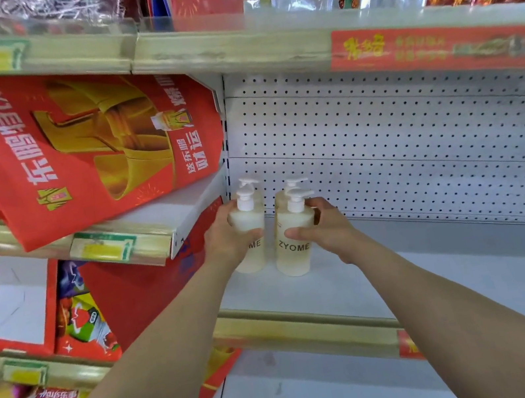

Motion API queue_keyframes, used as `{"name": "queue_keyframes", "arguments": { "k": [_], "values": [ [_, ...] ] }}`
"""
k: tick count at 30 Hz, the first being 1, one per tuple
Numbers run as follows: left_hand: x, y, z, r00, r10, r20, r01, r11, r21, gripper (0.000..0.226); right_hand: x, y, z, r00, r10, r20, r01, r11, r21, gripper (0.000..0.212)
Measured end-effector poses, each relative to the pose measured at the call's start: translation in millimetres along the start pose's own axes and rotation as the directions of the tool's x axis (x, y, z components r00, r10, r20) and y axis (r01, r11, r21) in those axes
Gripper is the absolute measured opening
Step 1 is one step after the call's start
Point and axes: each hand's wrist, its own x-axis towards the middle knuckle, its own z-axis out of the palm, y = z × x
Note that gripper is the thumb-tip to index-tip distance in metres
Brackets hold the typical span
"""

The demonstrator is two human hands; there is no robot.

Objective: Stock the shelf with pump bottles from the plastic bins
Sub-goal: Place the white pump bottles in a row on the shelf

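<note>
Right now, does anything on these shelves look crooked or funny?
Yes: the big red gift box left of the pump bottles sits crooked, its writing sideways and a lower corner poking over its shelf edge. The bottles stand upright.

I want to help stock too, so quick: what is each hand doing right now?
Left hand: closed round the left pump bottle.
Right hand: closed round the right pump bottle.

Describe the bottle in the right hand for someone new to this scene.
On the white pegboard-backed shelf, four pump bottles cluster at the left end. The right hand grips the front right bottle, the only one showing its full ZYOME lettering.
</note>
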Motion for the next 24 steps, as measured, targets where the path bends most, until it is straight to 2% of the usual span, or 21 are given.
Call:
{"name": "queue_keyframes", "arguments": {
  "k": [4, 10, 15, 19, 23, 24],
  "values": [
    [5, 1, 1, 1.0, 0.003, 0.009, -0.003, 1.0, -0.003, 0.076, 6, 3, 1, 1.0, 0.004, -0.024, -0.005, 1.0, -0.027, 0.082],
    [6, 4, -1, 1.0, -0.001, 0.002, 0.001, 0.999, 0.048, 0.071, 5, -3, -3, 1.0, 0.028, -0.005, -0.028, 0.999, -0.04, 0.072],
    [2, 6, -4, 1.0, -0.013, 0.007, 0.012, 0.992, 0.127, 0.069, -7, -8, 1, 0.999, 0.033, -0.006, -0.033, 0.999, -0.041, 0.08],
    [-2, 8, -8, 0.999, -0.019, 0.04, 0.015, 0.994, 0.111, 0.069, -19, -15, 8, 0.999, 0.017, -0.05, -0.022, 0.996, -0.088, 0.074],
    [-13, 10, -14, 0.996, 0.015, 0.09, -0.025, 0.995, 0.101, 0.078, -29, -22, 15, 0.993, 0.069, -0.099, -0.086, 0.981, -0.176, 0.06],
    [-19, 12, -15, 0.994, 0.034, 0.101, -0.045, 0.994, 0.103, 0.081, -34, -25, 18, 0.99, 0.077, -0.114, -0.098, 0.976, -0.195, 0.063]
  ]
}}
